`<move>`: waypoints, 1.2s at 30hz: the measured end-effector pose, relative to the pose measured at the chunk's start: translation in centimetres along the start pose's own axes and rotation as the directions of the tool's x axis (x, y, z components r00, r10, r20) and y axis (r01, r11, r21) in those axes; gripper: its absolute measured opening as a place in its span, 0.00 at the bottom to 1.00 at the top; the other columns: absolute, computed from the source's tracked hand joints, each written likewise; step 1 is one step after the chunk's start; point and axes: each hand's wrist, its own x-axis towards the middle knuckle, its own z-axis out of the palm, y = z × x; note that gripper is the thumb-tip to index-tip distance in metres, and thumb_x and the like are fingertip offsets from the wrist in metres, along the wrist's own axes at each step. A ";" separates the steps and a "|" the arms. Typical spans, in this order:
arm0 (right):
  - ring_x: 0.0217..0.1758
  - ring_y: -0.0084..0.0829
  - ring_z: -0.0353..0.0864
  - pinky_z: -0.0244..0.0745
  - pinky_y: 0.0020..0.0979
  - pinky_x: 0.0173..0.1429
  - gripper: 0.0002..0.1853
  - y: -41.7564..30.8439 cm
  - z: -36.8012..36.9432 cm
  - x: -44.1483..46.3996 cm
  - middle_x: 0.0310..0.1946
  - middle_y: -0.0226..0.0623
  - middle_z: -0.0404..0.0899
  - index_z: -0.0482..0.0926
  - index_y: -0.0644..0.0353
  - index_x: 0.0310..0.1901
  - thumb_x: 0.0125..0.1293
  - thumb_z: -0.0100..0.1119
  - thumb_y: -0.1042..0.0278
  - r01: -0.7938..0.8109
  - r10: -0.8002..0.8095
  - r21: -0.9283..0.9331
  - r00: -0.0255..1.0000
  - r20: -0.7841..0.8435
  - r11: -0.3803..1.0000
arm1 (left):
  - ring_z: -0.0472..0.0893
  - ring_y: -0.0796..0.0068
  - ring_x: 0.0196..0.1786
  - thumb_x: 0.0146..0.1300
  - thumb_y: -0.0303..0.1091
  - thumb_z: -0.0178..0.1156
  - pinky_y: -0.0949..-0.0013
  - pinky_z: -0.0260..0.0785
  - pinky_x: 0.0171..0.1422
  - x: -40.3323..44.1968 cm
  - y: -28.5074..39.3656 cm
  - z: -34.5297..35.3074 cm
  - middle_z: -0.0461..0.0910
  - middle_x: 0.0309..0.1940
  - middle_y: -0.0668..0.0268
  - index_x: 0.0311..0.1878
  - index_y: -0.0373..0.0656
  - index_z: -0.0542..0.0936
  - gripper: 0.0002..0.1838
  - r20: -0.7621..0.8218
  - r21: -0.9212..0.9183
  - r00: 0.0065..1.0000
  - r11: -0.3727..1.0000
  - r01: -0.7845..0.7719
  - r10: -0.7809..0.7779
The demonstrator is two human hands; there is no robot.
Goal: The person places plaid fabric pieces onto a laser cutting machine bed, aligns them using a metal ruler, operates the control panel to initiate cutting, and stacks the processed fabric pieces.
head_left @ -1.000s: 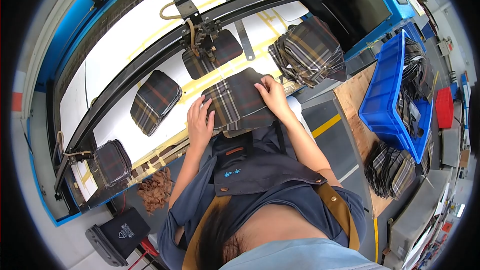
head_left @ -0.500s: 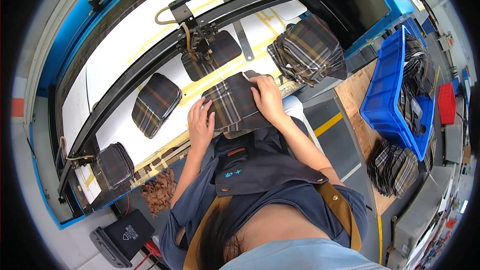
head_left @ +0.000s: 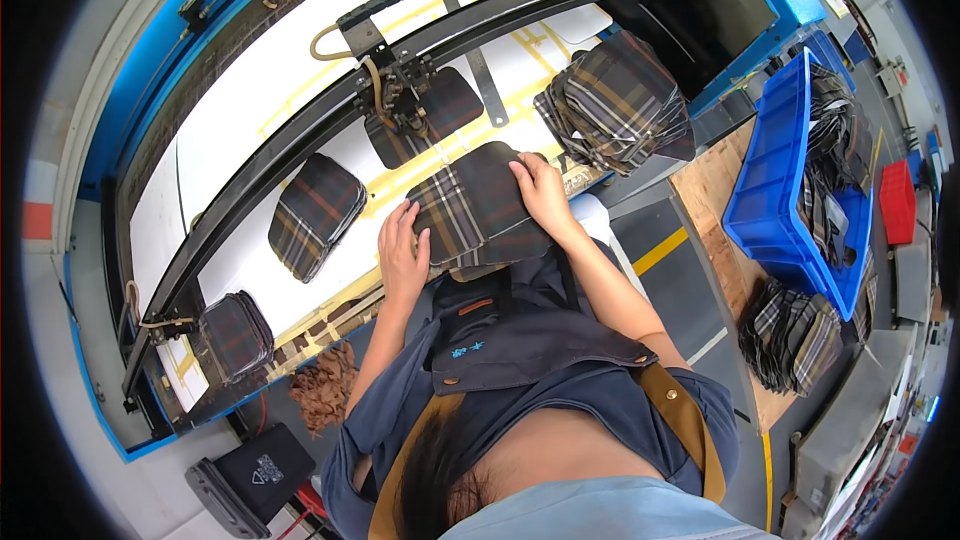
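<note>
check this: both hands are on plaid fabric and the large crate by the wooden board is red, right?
The large crate is blue, not red, as the head view shows. The rest is right: it is by the wooden board, and the left hand and right hand are on plaid fabric.

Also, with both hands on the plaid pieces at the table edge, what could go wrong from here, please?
The plaid pieces between the left hand and right hand seem to overhang the table edge, so lower ones might slip towards the lap. The pile to their right is unevenly fanned; an elbow or sleeve could spread it. The machine head sits just beyond the hands, so fingers may be at risk if it moves.
</note>
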 end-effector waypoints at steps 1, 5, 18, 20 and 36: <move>0.40 0.58 0.83 0.76 0.45 0.42 0.12 0.2 0.1 0.0 0.35 0.59 0.82 0.81 0.70 0.44 0.71 0.59 0.66 0.006 -0.005 0.004 1.000 -0.013 1.000 | 0.71 0.50 0.68 0.68 0.30 0.60 0.52 0.61 0.73 0.0 0.0 0.0 0.73 0.64 0.53 0.63 0.39 0.76 0.21 0.001 0.001 1.000 1.000 0.000 0.000; 0.41 0.57 0.83 0.76 0.43 0.42 0.12 0.8 0.3 0.0 0.36 0.59 0.82 0.80 0.70 0.44 0.72 0.58 0.67 -0.009 0.010 0.049 1.000 -0.024 0.999 | 0.72 0.51 0.68 0.68 0.30 0.60 0.53 0.61 0.73 0.0 0.0 -0.1 0.73 0.64 0.53 0.64 0.39 0.75 0.21 0.003 0.006 1.000 1.000 -0.003 0.003; 0.41 0.58 0.83 0.77 0.42 0.43 0.11 -0.1 -0.2 0.1 0.37 0.59 0.82 0.80 0.70 0.45 0.72 0.58 0.68 -0.004 0.004 0.053 1.000 0.001 0.999 | 0.69 0.55 0.71 0.72 0.33 0.57 0.57 0.59 0.76 0.6 -0.3 0.5 0.71 0.67 0.55 0.66 0.42 0.75 0.21 -0.008 -0.196 0.991 0.972 0.127 -0.131; 0.41 0.58 0.83 0.77 0.42 0.43 0.11 0.0 -0.1 0.0 0.37 0.59 0.82 0.80 0.70 0.45 0.72 0.58 0.68 0.007 -0.007 0.050 1.000 -0.011 0.999 | 0.70 0.54 0.70 0.70 0.31 0.58 0.56 0.59 0.75 0.5 0.0 0.6 0.71 0.66 0.55 0.65 0.42 0.75 0.21 -0.017 -0.135 0.994 0.985 0.106 -0.109; 0.38 0.56 0.84 0.77 0.43 0.40 0.11 -0.4 0.2 -0.3 0.34 0.57 0.83 0.81 0.68 0.45 0.72 0.58 0.68 0.079 -0.077 0.014 0.992 -0.104 0.997 | 0.70 0.53 0.69 0.68 0.30 0.59 0.54 0.58 0.74 0.7 0.4 0.8 0.72 0.65 0.54 0.63 0.41 0.77 0.21 -0.027 -0.011 0.998 0.999 0.052 -0.053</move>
